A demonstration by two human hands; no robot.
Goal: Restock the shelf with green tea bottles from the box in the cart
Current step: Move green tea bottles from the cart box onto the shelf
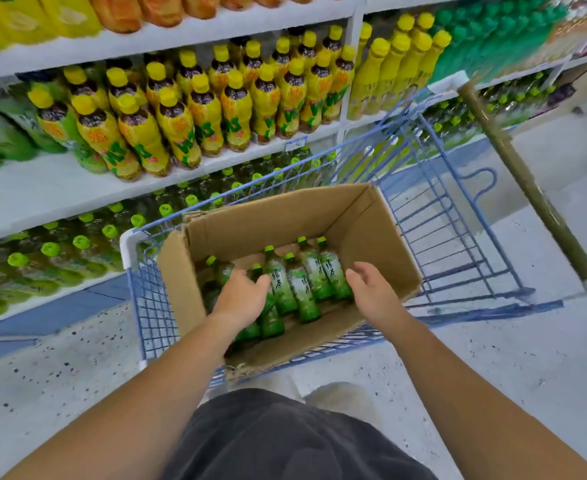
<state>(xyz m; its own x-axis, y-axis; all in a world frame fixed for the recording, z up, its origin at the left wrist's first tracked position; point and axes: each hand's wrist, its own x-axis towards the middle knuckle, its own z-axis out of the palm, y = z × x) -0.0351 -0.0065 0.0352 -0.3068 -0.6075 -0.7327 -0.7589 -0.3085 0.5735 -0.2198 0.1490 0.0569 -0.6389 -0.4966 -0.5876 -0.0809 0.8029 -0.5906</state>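
Both hands over the open brown cardboard box (319, 216): left hand (242, 296) spread on green-capped tea bottles (295, 282), right hand (371, 289) loose, empty.

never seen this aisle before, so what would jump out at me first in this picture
The rows of yellow-capped bottles on the middle shelf, upper left, catch the eye first. Next comes the open cardboard box in the blue wire cart, centre, with green tea bottles lying inside. Both hands reach in: the left hand over the bottles, the right hand open beside them.

Bottles (302, 282) in box (382, 237), box in cart (458, 209), shelf (60, 188) left.
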